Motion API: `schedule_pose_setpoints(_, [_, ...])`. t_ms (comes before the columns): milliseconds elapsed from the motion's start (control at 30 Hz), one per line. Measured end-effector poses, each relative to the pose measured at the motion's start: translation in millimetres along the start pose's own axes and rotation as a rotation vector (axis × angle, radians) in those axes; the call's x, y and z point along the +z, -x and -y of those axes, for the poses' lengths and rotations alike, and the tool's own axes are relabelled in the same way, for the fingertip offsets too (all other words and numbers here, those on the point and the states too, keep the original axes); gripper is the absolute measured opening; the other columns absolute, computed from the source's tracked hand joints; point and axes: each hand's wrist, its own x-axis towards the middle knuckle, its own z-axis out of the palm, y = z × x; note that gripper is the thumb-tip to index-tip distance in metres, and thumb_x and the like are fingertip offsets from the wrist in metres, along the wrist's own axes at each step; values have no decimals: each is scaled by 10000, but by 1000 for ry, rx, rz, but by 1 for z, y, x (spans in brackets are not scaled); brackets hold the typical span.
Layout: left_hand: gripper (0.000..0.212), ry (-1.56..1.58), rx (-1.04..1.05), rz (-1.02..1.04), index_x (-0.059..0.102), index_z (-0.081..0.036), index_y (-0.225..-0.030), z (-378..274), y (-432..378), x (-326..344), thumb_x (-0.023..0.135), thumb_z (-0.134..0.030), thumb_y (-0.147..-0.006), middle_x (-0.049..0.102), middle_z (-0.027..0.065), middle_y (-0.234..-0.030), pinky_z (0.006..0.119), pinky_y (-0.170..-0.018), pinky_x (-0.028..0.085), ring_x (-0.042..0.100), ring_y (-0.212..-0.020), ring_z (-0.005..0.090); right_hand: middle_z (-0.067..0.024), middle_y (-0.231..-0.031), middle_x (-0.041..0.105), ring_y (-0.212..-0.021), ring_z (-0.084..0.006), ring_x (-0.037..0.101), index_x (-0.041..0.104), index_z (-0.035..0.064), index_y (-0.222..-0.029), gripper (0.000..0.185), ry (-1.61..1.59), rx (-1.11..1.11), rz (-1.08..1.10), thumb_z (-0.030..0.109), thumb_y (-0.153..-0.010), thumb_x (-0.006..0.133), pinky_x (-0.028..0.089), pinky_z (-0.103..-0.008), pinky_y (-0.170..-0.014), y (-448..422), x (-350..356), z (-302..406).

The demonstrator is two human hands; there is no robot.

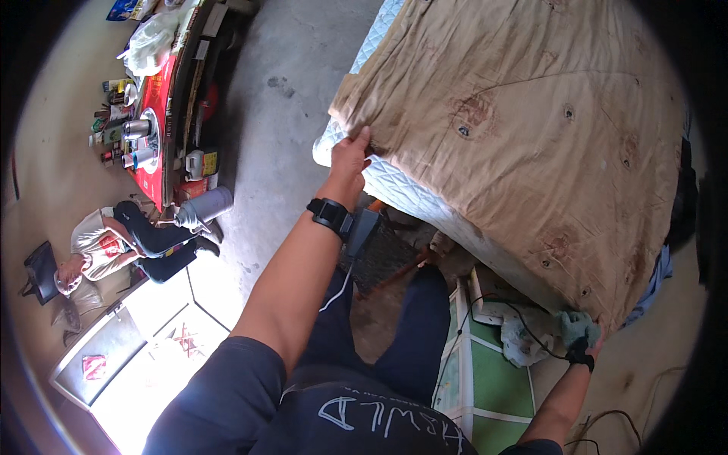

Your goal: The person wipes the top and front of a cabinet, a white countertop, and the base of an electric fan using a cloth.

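Observation:
A brown, stained fabric cover (pixel 512 142) lies over a mattress with a pale blue quilted side (pixel 398 185). My left hand (pixel 350 162), with a black device strapped on the wrist, pinches the cover's near left corner between thumb and fingers. At the cover's near right corner is my right hand (pixel 594 335), closed on its edge; part of the hand is hidden by a grey-green cloth bundle (pixel 574 327). A black band circles that wrist. The cover is stretched between both hands, with wrinkles along its left side and several holes ringed by dark stains.
Left, a red-topped table (pixel 162 85) bears cups, bottles and a plastic bag (pixel 151 42). A thermos flask (pixel 205 207) stands near a seated person (pixel 108 244) by the bright doorway. Below the bed's right end is a green-panelled cabinet (pixel 500 387) with a cable across it.

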Motion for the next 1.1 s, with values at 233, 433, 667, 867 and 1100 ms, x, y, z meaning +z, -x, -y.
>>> schedule_pose_setpoints(233, [287,253,287,198,581,-24,-1127,-55,64,8,666,-181,-902,664,64,-1014,344,-785,513,633,-871,188,-147,-1243,563,-1118,-269,530,490,-45,-1285,507,81,-335,-395,356,-975,488,417,-353,-966,60,-65,55])
schedule_pose_setpoints(433, [231,442,157,47,602,-14,-1050,-18,38,5,667,-179,-902,646,50,-919,321,-696,531,619,-785,170,-136,-1200,583,-1073,-258,556,510,-21,-1285,484,-138,-297,-202,336,-959,526,433,-348,-924,66,-95,49])
schedule_pose_setpoints(667, [232,-137,192,-31,612,23,-982,-18,-5,-11,662,-187,-897,640,60,-814,318,-540,531,605,-632,168,-60,-911,608,-824,-193,578,592,20,-1019,311,145,-177,-473,314,-918,600,468,-313,-770,20,-120,25])
schedule_pose_setpoints(867, [319,149,335,224,560,59,-1152,-63,53,-29,592,-177,-939,647,126,-1065,361,-760,546,642,-945,225,-35,-787,591,-693,-151,544,588,54,-799,305,216,-442,-523,329,-928,604,437,-296,-641,81,-106,54])
schedule_pose_setpoints(1100, [351,6,170,190,538,8,-1224,-68,57,-12,579,-212,-953,634,109,-1134,388,-813,532,633,-983,233,-28,-685,551,-626,-159,503,556,68,-735,242,317,-500,-689,251,-830,683,409,-294,-657,47,-98,41])
